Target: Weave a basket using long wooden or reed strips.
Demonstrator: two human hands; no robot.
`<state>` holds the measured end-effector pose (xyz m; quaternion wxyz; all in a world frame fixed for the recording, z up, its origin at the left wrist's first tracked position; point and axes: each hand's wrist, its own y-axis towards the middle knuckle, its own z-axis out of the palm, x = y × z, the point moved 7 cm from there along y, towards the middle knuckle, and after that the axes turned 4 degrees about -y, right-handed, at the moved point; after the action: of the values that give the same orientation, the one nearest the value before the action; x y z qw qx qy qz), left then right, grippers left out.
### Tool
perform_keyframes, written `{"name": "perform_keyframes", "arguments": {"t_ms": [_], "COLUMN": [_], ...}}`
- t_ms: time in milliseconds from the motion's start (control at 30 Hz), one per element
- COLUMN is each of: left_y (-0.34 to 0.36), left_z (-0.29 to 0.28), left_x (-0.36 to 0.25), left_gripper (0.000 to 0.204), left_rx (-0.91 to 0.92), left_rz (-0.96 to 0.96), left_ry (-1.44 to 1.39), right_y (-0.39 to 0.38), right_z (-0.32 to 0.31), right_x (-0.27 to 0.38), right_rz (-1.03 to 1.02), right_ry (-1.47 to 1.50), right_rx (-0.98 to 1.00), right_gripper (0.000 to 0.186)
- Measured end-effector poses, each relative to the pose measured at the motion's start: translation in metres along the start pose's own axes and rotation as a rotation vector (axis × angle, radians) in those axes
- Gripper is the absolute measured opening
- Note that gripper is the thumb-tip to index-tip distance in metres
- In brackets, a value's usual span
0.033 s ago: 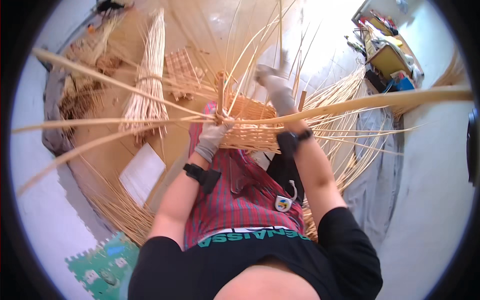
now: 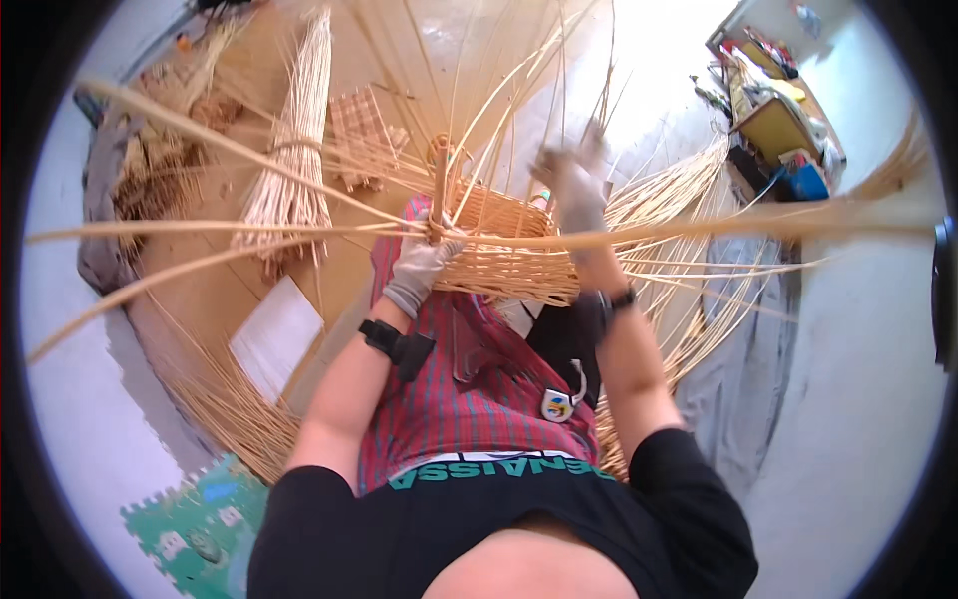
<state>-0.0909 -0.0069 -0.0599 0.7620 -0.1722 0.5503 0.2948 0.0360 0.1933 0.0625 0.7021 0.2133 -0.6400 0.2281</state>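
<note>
A half-woven wicker basket rests above my lap, with long loose canes standing out from its sides. My left hand, in a pale glove, is closed round its near left corner, beside a short upright wooden stick. Long thick canes fan out leftward from that corner. Another thick cane runs along the rim and far out to the right, passing across my right arm. Over the basket's right end is my right hand, also gloved, smeared by motion; its fingers and anything in them cannot be made out.
A tied bundle of canes lies at the far left, next to a checked woven piece. More loose canes spread on the right. A white board and a green foam mat lie at left. A cluttered shelf stands far right.
My right hand has moved a little to the right and nearer. The basket's right end has shifted slightly right. My left hand keeps its hold on the corner.
</note>
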Motion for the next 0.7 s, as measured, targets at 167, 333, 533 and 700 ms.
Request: {"name": "perform_keyframes", "arguments": {"t_ms": [167,333,533,700], "left_y": [0.016,0.012,0.022,-0.004], "left_z": [0.022,0.015,0.015,0.003], "left_x": [-0.014,-0.014,0.001,-0.014], "left_gripper": [0.051,0.072,0.064,0.042], "left_rx": [0.086,-0.016,-0.084,-0.353], "left_rz": [0.002,-0.227,-0.227,0.145], "left_ry": [0.1,0.33,0.297,0.391], "right_y": [-0.135,-0.113,-0.158,-0.134], "right_z": [-0.067,-0.068,-0.004,-0.084], "right_x": [-0.037,-0.038,0.006,-0.018], "right_rz": [-0.572,-0.364,-0.374,0.017], "right_ry": [-0.013,0.077,0.078,0.156], "right_rx": [-0.31,-0.338,-0.196,-0.343], "right_gripper": [0.021,0.016,0.012,0.01]}}
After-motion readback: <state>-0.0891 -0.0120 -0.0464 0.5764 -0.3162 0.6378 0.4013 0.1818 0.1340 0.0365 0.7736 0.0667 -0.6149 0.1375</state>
